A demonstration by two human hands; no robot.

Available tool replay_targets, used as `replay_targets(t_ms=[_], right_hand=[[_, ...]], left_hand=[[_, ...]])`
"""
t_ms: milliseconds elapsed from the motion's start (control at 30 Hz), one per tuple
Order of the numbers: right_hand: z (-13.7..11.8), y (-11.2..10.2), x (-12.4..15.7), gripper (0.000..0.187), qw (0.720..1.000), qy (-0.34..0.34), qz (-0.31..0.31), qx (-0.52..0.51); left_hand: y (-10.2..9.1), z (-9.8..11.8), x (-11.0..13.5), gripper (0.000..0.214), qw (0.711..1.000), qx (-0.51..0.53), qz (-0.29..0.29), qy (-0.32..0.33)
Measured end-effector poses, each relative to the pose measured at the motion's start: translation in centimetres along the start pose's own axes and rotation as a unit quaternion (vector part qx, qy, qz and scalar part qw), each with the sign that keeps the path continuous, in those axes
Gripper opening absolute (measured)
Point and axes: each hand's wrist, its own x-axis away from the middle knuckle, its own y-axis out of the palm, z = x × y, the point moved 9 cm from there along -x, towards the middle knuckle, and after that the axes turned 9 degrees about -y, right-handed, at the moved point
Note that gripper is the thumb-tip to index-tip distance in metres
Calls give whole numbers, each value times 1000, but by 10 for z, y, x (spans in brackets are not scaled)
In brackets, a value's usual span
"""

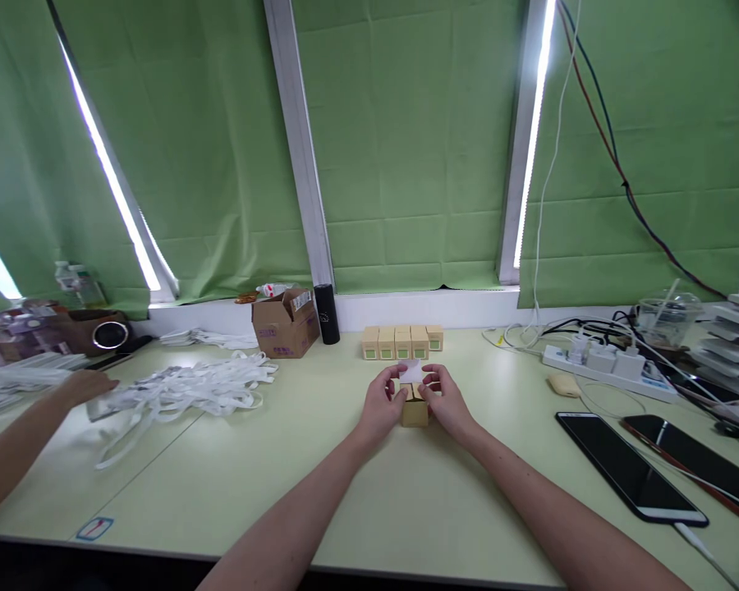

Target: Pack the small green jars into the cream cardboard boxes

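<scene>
Both of my hands meet at the middle of the table over a small tan cardboard box (415, 412) that stands open. My left hand (383, 405) grips the box's left side and pinches the edge of a small white packet (412, 371). My right hand (445, 398) holds the box's right side, its fingertips on the same packet just above the opening. Behind them, a row of several closed tan boxes with green labels (402, 341) lines the back of the table.
Another person's arm and hand (81, 387) reaches in from the left onto a heap of white straps (190, 390). A brown carton (285, 325) and black cylinder (327, 313) stand at the back. Two black phones (628, 468), a power strip (603, 365) and cables lie right.
</scene>
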Motion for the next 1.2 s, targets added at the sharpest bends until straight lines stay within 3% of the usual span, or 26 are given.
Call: replay_targets(t_ms=[433, 533, 733, 933, 1200], right_hand=[[-7, 1, -1, 34, 999, -32, -12, 32], [-15, -1, 0, 30, 997, -60, -9, 53], [-38, -8, 2, 21, 990, -123, -5, 74], [-62, -9, 6, 15, 973, -205, -43, 95], [-66, -8, 9, 7, 959, -243, -52, 136]], left_hand=[[0, 0, 0, 29, 1000, 10, 11, 21], [1, 2, 1, 17, 1000, -14, 5, 26], [0, 1, 0, 21, 999, -28, -1, 25], [-3, 4, 0, 18, 997, -60, 6, 44], [-16, 38, 15, 13, 974, -127, 25, 184]])
